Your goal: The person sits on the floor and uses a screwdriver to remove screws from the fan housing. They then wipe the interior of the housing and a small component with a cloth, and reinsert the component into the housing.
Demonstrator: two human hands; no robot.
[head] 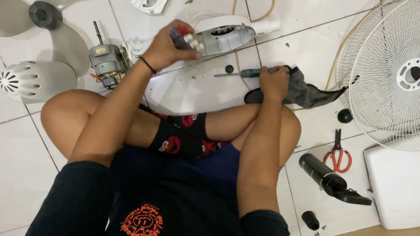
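I sit cross-legged on a white tiled floor. My left hand is closed on a small switch block with wires at the end of a white fan stand housing. My right hand rests on the floor, fingers curled around the handle of a screwdriver whose shaft points left. A dark grey cloth lies just to the right of that hand.
A fan motor, a white motor cover and a clear fan blade lie at left. A wire fan guard, white base, red scissors, black cylinder and small knobs lie at right.
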